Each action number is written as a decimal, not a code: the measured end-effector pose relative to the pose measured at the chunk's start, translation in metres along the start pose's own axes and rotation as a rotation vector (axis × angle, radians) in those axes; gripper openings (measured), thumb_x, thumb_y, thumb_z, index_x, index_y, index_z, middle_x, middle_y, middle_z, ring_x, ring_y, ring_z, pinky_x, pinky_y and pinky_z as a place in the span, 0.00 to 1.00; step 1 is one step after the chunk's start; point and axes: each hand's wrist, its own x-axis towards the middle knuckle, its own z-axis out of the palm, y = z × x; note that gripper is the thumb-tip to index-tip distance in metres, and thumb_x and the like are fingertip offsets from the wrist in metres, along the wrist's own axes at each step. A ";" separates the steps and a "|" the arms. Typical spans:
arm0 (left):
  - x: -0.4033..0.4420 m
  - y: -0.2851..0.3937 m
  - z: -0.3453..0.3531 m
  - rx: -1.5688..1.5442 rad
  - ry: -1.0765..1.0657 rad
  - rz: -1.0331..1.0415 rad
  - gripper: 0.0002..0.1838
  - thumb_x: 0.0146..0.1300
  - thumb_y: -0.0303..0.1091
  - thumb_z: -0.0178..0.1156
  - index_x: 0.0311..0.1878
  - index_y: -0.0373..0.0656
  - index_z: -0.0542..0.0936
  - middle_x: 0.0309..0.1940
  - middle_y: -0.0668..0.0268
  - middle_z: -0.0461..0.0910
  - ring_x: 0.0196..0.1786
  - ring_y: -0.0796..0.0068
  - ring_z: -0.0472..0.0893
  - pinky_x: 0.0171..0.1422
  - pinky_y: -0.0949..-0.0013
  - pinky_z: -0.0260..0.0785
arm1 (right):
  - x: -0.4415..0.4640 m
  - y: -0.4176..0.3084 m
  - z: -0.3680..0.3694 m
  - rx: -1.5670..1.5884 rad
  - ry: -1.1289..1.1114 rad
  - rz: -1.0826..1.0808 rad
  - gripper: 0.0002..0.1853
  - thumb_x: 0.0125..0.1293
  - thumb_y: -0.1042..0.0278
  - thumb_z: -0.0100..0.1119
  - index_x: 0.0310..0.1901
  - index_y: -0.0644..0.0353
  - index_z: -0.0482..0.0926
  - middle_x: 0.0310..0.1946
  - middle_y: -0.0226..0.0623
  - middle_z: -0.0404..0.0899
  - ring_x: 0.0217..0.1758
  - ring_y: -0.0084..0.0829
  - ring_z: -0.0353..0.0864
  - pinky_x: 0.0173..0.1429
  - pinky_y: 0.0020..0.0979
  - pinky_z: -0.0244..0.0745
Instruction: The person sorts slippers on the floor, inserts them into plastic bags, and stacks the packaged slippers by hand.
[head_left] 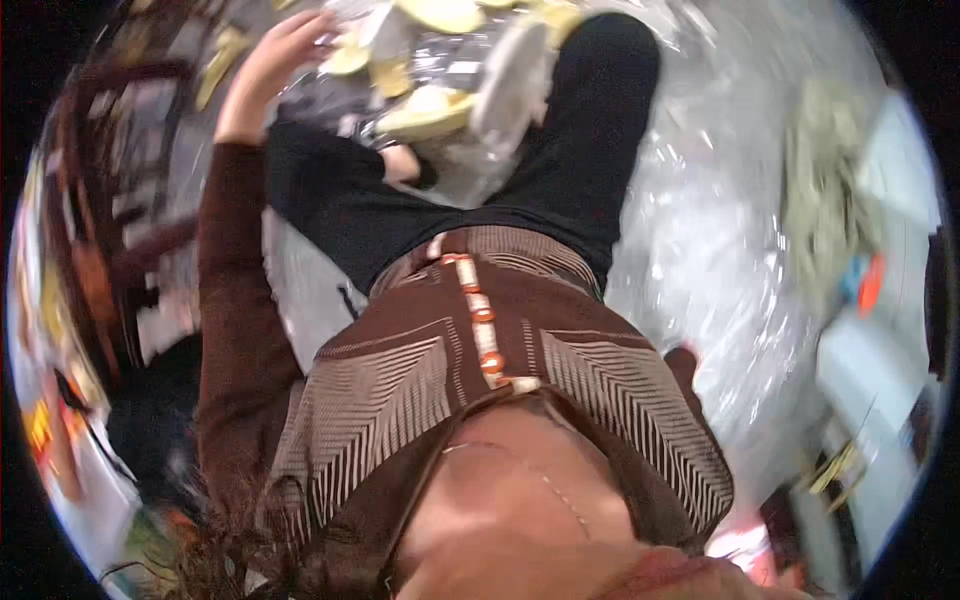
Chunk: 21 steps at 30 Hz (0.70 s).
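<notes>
My left hand (pixel 292 48) reaches forward at the upper left, smeared by motion. Its fingertips are close to a yellow piece (pixel 347 57); whether they touch or grip anything I cannot make out. More pale yellow pieces (pixel 440 14) lie around it among shiny clear plastic. Between my legs sits a rounded yellow piece (pixel 425 112) beside a whitish oval thing (pixel 508 82), both blurred. My right hand does not show; only a bit of brown sleeve (pixel 682 366) is visible beside my body.
Clear plastic sheeting (pixel 700 250) spreads across the floor on the right. Beyond it are a greenish cloth (pixel 828 190) and a pale blue box-like thing (pixel 870 365). A dark brown wooden frame (pixel 95 220) stands at the left. My bent legs (pixel 575 150) frame the middle.
</notes>
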 end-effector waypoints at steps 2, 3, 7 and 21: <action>0.014 -0.010 -0.005 -0.124 0.050 -0.118 0.23 0.55 0.42 0.58 0.51 0.40 0.70 0.43 0.57 0.74 0.42 0.68 0.75 0.41 0.63 0.70 | 0.012 -0.004 -0.009 -0.013 0.023 0.008 0.14 0.56 0.57 0.47 0.39 0.53 0.74 0.37 0.39 0.72 0.43 0.34 0.72 0.43 0.34 0.69; 0.014 -0.023 -0.002 -0.179 0.063 -0.043 0.21 0.57 0.42 0.56 0.50 0.39 0.72 0.35 0.64 0.76 0.34 0.78 0.76 0.35 0.72 0.69 | 0.017 -0.005 -0.017 -0.004 0.041 0.022 0.13 0.55 0.58 0.47 0.38 0.54 0.74 0.36 0.39 0.72 0.42 0.34 0.72 0.43 0.34 0.69; 0.058 -0.125 0.035 -0.010 0.076 -0.117 0.25 0.56 0.51 0.55 0.51 0.44 0.71 0.35 0.65 0.76 0.33 0.75 0.74 0.39 0.76 0.67 | 0.027 -0.013 -0.060 0.190 0.143 0.138 0.10 0.55 0.62 0.47 0.35 0.57 0.72 0.32 0.37 0.70 0.38 0.33 0.71 0.40 0.33 0.68; 0.016 -0.162 0.251 0.371 0.208 -0.224 0.40 0.49 0.47 0.60 0.63 0.49 0.53 0.61 0.42 0.49 0.48 0.39 0.70 0.49 0.49 0.64 | -0.205 -0.355 -0.382 1.578 -0.029 -1.237 0.19 0.59 0.68 0.51 0.51 0.66 0.63 0.39 0.41 0.71 0.44 0.35 0.73 0.46 0.36 0.71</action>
